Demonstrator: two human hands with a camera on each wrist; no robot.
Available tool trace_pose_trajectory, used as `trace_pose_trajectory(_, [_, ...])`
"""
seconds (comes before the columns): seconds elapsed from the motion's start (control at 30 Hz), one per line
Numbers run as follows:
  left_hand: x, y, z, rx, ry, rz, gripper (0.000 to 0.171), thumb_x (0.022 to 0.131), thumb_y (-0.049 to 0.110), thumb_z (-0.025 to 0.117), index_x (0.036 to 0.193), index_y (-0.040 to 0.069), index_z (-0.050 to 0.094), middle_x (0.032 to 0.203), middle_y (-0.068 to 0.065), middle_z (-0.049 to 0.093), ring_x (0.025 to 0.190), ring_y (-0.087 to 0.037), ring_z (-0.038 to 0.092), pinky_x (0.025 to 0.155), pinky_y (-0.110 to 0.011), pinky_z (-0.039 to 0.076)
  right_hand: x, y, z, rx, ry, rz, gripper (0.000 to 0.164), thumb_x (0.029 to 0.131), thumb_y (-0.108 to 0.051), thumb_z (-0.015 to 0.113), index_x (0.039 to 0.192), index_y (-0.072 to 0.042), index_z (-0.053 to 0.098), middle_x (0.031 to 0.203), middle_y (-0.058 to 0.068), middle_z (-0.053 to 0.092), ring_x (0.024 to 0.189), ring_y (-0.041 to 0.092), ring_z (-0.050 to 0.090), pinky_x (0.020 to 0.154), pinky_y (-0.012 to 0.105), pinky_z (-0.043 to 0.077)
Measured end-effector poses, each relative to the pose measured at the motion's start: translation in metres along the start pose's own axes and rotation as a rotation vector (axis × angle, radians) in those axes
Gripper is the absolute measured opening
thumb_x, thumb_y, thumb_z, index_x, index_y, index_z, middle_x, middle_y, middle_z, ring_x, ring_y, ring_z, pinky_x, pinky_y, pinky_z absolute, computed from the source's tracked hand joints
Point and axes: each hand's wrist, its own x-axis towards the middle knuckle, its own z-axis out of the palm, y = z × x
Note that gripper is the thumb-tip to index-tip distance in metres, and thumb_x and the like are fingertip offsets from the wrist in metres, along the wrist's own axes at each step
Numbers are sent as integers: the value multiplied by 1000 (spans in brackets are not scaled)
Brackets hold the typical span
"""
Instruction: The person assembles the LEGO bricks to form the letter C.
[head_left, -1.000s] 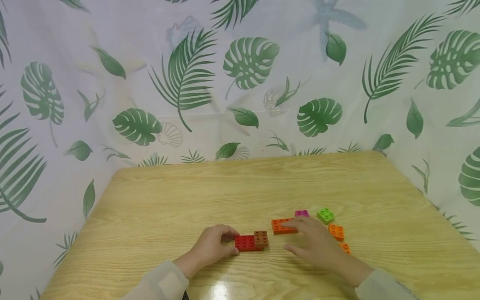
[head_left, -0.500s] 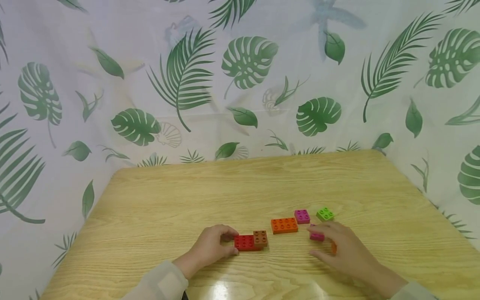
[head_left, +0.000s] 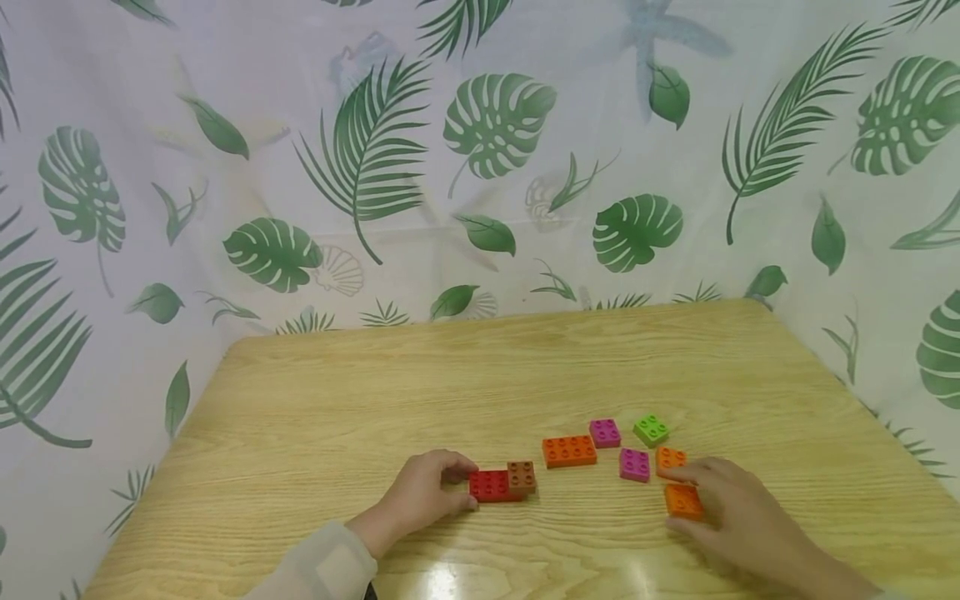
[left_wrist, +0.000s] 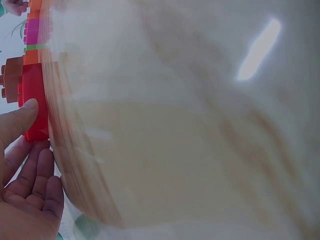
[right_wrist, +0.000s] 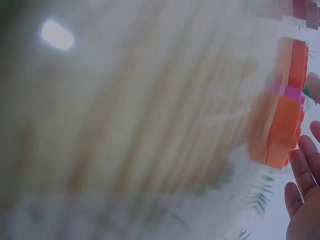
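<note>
One hand (head_left: pixel 425 492), the left, pinches the red brick (head_left: pixel 490 486), fingers (left_wrist: pixel 44 172) bent.

In your head view, a white leaf-printed cloth (head_left: pixel 480 196) fills the upper frame; below, your wood-grain table (head_left: pixel 375 392) catches glare (head_left: pixel 440 581) at bottom centre.

Wood-grain tabletop (head_left: pixel 577 542) free for my right hand (head_left: pixel 750 518) along near side; nearer square orange plastic brick (head_left: pixel 682 503) blocks way left; nearer square magenta plastic brick (head_left: pixel 634 465) obstructs beyond.
</note>
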Motion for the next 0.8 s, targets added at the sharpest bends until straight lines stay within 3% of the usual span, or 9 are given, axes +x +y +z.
trace_pose_trajectory(0.27, [0,0,0,1,-3,-18,37,77,21,81,109,7,68,105,-1,66,97,-18,62,86,-32,50,-8,12,-3,-4,-44,38,49,72,-41,82,112,-18,67,104,-11,62,92,18,60,77,44,53])
trace_pose_trajectory(0.57, [0,-1,0,-6,-6,-9,37,78,21,81,109,7,68,105,-1,66,97,-19,62,86,-34,50,-11,20,-3,3,-48,42,42,73,-30,83,108,-13,68,98,-13,62,81,4,55,67,28,51])
trace_pose_trajectory(0.8, [1,-3,0,8,-9,-26,37,77,22,81,110,8,68,106,0,66,97,-17,62,85,-32,50,-10,19,-4,-3,-56,64,37,73,-30,83,103,-13,69,95,-11,63,80,6,58,68,32,53])
